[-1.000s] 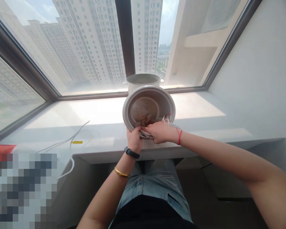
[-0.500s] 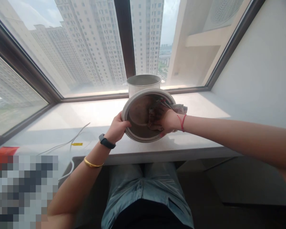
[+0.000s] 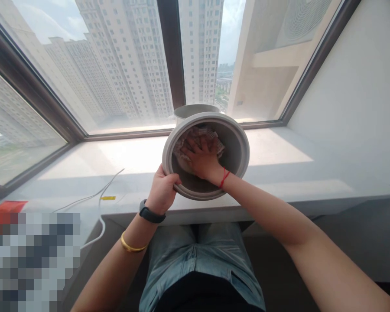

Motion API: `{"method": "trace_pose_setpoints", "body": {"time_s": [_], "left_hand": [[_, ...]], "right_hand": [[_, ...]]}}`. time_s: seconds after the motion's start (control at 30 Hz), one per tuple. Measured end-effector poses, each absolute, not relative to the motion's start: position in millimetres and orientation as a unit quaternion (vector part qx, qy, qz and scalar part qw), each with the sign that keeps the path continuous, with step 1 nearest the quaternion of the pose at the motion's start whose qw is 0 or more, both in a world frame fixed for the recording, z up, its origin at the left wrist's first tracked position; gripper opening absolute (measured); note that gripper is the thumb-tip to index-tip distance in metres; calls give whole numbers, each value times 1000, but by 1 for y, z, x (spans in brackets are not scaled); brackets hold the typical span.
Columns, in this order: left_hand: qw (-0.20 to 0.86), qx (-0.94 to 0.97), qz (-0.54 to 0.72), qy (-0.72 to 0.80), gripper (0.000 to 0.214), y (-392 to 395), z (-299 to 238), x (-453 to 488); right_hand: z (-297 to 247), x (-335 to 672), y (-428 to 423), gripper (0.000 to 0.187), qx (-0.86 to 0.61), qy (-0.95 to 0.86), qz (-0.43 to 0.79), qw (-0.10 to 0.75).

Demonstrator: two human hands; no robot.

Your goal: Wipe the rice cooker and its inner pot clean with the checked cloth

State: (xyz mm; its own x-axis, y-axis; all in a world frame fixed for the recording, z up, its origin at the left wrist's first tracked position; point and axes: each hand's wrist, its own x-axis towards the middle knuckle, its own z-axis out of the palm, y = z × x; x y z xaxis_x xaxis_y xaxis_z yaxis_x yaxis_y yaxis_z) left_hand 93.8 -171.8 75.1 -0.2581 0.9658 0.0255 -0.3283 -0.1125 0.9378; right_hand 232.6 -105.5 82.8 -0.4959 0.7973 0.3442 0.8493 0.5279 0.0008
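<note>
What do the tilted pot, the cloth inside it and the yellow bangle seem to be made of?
Pot: probably metal, judging by its smooth, stepped rim and dull grey-brown inside; any coating is unclear.
Cloth: likely thin woven fabric, soft-creased with small checks.
Bangle: apparently polished metal, by its yellow shine; real gold or not, I can't tell.

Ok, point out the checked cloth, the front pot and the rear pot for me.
Checked cloth [image 3: 220, 147]: head view, on its right-hand edge.
Front pot [image 3: 233, 158]: head view, on the bare inner wall, right side.
Rear pot [image 3: 196, 109]: head view, on the far inner wall, below the rim.
</note>
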Motion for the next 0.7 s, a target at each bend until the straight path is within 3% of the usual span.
{"method": "trace_pose_setpoints", "body": {"time_s": [0.2, 0.37, 0.47, 0.6, 0.7], "left_hand": [[474, 300, 706, 433, 36, -175, 72, 93], [450, 314, 723, 419, 38, -170, 63, 102], [460, 345, 707, 412, 39, -170, 59, 103], [452, 333, 709, 427, 39, -171, 57, 92], [439, 292, 734, 429, 41, -166, 59, 81]], "right_hand": [[93, 247, -118, 61, -574, -813, -58, 77], [92, 247, -154, 39, -543, -839, -16, -12], [86, 246, -177, 38, -560, -827, -26, -33], [81, 266, -207, 37, -573, -818, -52, 15], [78, 294, -216, 40, -617, -771, -90, 128]]}}
